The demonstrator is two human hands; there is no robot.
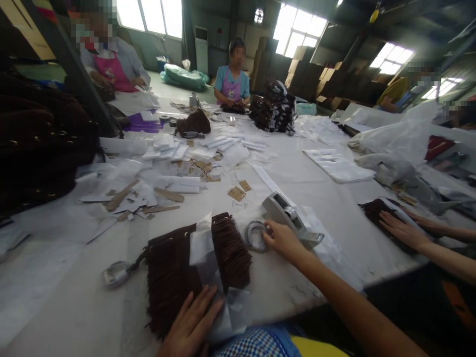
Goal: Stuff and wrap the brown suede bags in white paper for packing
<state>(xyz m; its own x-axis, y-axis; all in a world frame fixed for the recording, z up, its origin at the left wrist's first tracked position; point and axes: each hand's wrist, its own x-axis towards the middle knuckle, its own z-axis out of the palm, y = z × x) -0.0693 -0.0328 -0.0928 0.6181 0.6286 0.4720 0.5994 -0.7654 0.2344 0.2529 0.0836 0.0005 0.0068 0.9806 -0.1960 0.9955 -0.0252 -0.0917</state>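
My left hand (193, 322) lies flat with fingers apart on a dark brown fringed bag (174, 277) at the table's near edge, pressing white tissue paper (208, 267) wrapped over the bag's middle. A metal ring on a strap (117, 272) sticks out of the bag's left side. My right hand (282, 240) reaches forward, its fingers curled at a roll of clear tape (255, 235) that lies beside a grey tape dispenser (288, 213). Whether the fingers grip the roll is hidden.
White paper packets and brown card tags (178, 168) litter the white table (334, 208). Another person's hands (403, 230) press a dark bag at right. Stacked dark bags (273, 111) stand far back, a dark pile (40, 144) at left. Two people sit across the table.
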